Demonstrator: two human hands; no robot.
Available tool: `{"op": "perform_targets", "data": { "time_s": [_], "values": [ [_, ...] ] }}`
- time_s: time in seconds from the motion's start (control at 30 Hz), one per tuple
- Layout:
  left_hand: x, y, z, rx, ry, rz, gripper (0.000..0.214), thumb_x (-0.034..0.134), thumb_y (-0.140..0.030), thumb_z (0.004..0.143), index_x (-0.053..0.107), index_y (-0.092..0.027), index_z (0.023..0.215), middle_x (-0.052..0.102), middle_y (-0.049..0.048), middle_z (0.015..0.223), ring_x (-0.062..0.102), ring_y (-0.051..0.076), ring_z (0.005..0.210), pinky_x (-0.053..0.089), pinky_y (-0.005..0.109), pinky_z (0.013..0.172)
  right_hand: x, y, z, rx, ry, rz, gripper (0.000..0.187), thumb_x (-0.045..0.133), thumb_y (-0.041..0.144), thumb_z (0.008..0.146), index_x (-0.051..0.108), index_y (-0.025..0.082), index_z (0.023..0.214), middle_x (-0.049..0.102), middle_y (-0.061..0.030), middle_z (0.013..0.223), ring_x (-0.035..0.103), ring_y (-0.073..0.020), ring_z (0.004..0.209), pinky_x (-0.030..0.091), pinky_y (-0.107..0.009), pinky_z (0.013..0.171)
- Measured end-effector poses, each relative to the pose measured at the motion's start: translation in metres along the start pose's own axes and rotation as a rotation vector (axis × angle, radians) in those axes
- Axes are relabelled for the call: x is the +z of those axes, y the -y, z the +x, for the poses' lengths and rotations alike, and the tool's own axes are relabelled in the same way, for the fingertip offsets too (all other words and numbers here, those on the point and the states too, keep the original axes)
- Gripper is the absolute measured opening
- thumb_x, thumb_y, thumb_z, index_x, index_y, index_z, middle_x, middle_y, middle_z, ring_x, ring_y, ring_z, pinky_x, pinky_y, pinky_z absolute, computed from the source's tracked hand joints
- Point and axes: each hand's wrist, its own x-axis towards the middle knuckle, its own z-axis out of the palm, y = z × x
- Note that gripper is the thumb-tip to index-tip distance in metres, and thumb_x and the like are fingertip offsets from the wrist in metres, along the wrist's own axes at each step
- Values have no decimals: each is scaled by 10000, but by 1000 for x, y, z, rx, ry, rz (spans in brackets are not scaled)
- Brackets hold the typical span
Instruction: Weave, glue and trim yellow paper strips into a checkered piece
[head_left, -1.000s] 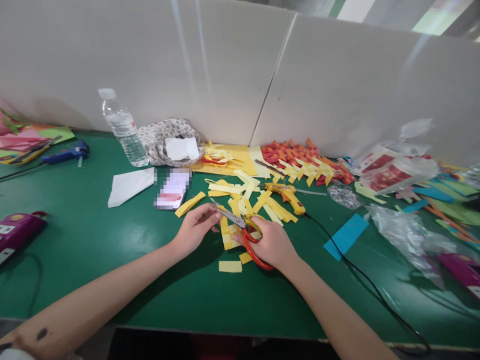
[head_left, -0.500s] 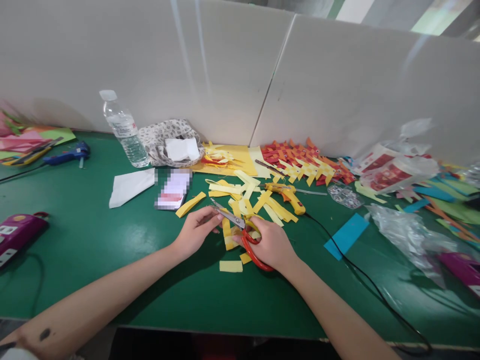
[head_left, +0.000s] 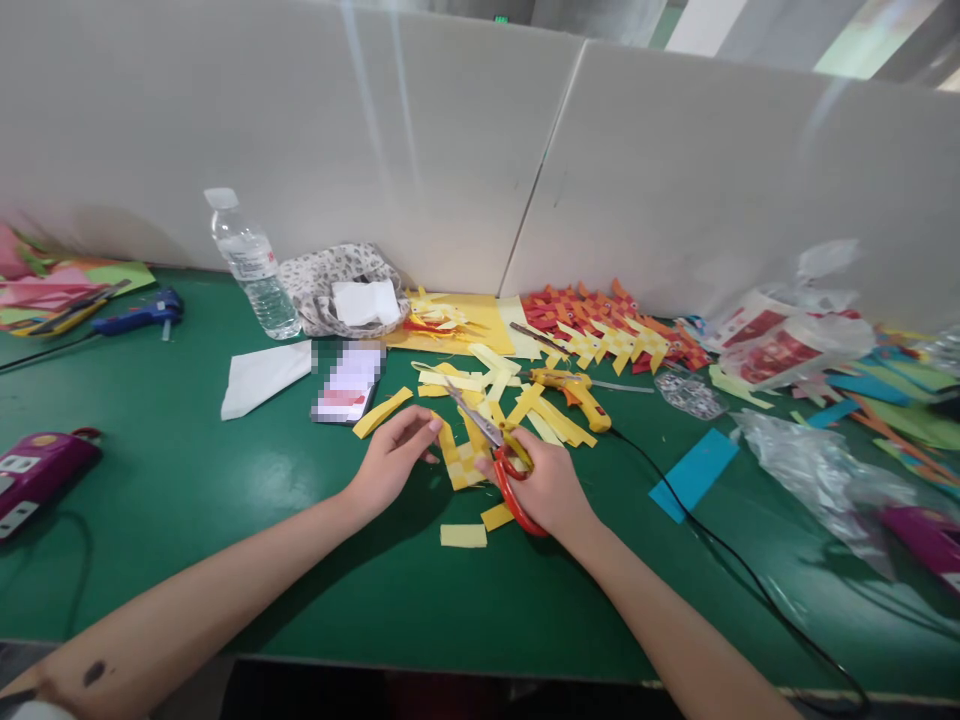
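Note:
My left hand (head_left: 388, 462) pinches the tip of a yellow paper strip between thumb and fingers. That strip belongs to a woven piece (head_left: 460, 468) of checked yellow and pale-yellow paper, held up between my hands. In my right hand (head_left: 553, 482) are scissors (head_left: 480, 418) with red and yellow handles, their blades pointing up and left, clear of my left fingers. My right fingertips also seem to touch the woven piece's edge. Below it, a pale paper offcut (head_left: 463, 536) and a darker yellow offcut (head_left: 496, 516) lie on the green table (head_left: 360, 610).
Loose yellow strips (head_left: 551, 420) and a yellow glue gun (head_left: 574, 390) lie just beyond my hands. A phone (head_left: 349, 385), water bottle (head_left: 259, 270) and blue glue gun (head_left: 139, 312) are leftward. Red-orange woven pieces (head_left: 577, 315) rest by the partition; a black cord (head_left: 720, 560) runs right.
The scissors have drawn back from my left fingertips, moving right with my right hand. My left hand keeps pinching, and the woven piece shows more fully between my hands.

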Motion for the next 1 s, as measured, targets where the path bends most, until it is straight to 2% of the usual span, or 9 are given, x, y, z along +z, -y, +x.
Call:
{"op": "perform_targets", "data": {
  "time_s": [0.13,0.27,0.47,0.57,0.7,0.87,1.0],
  "values": [
    [-2,-1,3,-30,-93,-115,287,603,-465,779,492,-201,800,663,44,971,604,207,1004,528,287,728,-3,-2,2,47,-70,97,378,574,552,734,412,223,640,466,48,513,425,-107,462,343,-226,461],
    [-4,1,7,-98,-149,-220,276,600,-445,792,453,-220,858,650,37,1073,633,193,983,519,316,765,-2,-6,3,64,-101,114,354,532,548,772,444,219,677,499,37,565,446,-109,503,373,-226,493],
    [-2,3,9,-44,-119,-108,415,768,-304,647,482,-211,933,673,5,864,647,155,849,490,268,746,-2,-2,2,35,-110,-128,349,495,565,781,434,228,718,495,37,563,492,-131,509,334,-232,484],
    [-1,5,11,-32,-93,-21,406,747,-348,671,551,-198,993,653,-2,797,615,132,727,461,236,646,-2,1,1,41,-81,-219,327,503,546,776,481,220,795,561,14,644,537,-145,545,339,-241,498],
    [-1,6,13,-29,-110,80,309,697,-437,705,639,-173,855,610,-6,723,545,115,631,402,220,552,1,0,1,42,-52,-287,353,523,528,761,524,205,902,618,-21,760,585,-177,637,371,-259,531],
    [-1,6,11,-21,-150,34,308,689,-459,702,653,-178,823,614,-7,726,533,119,638,397,220,559,3,-3,1,14,-52,-311,375,520,504,768,534,191,973,636,-48,816,614,-211,726,388,-275,552],
    [0,4,11,6,-180,-20,298,702,-439,697,647,-172,816,626,3,763,542,120,660,408,218,570,2,0,0,-1,-56,-328,354,502,501,780,524,192,951,624,-58,837,603,-207,715,363,-267,524]
  ]
}}
